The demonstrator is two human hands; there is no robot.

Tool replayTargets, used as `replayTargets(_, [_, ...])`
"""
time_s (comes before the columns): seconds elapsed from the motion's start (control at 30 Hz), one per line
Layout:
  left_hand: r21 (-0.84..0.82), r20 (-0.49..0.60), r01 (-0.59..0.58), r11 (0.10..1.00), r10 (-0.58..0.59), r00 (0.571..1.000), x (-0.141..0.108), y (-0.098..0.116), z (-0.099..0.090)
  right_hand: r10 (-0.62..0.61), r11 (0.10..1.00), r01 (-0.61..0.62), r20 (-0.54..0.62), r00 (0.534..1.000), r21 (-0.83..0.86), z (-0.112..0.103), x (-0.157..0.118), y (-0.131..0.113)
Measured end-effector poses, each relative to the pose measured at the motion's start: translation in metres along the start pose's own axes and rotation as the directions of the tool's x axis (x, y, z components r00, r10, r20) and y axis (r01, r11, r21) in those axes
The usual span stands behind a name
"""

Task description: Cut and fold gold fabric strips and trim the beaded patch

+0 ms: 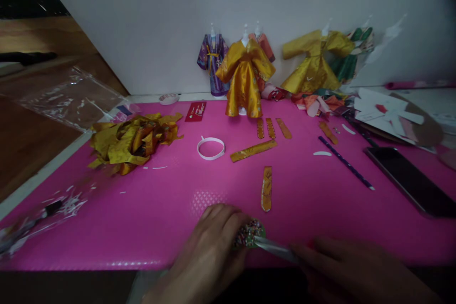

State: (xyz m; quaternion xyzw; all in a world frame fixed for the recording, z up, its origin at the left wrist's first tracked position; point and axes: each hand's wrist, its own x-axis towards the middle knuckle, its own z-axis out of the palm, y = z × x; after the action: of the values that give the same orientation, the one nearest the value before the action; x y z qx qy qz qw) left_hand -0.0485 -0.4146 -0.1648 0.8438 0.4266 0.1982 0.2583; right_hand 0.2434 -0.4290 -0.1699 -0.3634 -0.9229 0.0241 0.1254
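Observation:
At the table's front edge my left hand (217, 240) is closed around a small green-rimmed dish of multicoloured beads (251, 232). The lower part of the dish is hidden behind my fingers. From the right, my right hand (342, 266), dark and blurred, grips a silver pointed metal tool (274, 248); its kind is unclear. The tip touches the beads. Just beyond the dish lies a gold fabric strip (266, 189) with a beaded edge. A longer gold strip (253, 150) and several shorter gold strips (270, 128) lie farther back.
Small dolls' robes stand along the wall, including a gold robe (245, 78) and a purple robe (213, 64). A heap of gold fabric scraps (135, 142) and a white ring (211, 148) lie left. On the right are a dark pencil (345, 162) and a phone (413, 178).

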Motion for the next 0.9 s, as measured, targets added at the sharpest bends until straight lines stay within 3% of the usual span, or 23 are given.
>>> replayTargets(0.1, [-0.005, -0.009, -0.003, 1.0, 0.003, 1.0, 0.0006, 0.0004, -0.0001, -0.011, 0.999, 0.007, 0.099, 0.995, 0.033, 0.0004, 0.0015, 0.0008])
replayTargets(0.23, [0.002, 0.001, -0.003, 1.0, 0.003, 1.0, 0.0011, -0.0008, -0.0004, -0.015, 0.999, 0.013, 0.044, 0.999, 0.052, 0.001, 0.0019, 0.0004])
replayTargets(0.43, [0.007, -0.019, -0.014, 1.0, 0.014, 1.0, 0.0003, -0.0005, -0.0005, -0.009, 0.999, 0.005, 0.108, 0.994, 0.044, 0.0017, -0.0034, 0.0011])
replayTargets(0.9, [0.01, -0.075, -0.064, 0.998, 0.064, 0.995, 0.003, 0.0034, -0.0022, -0.057, 0.998, 0.057, 0.083, 0.995, -0.002, -0.0009, -0.0024, 0.0021])
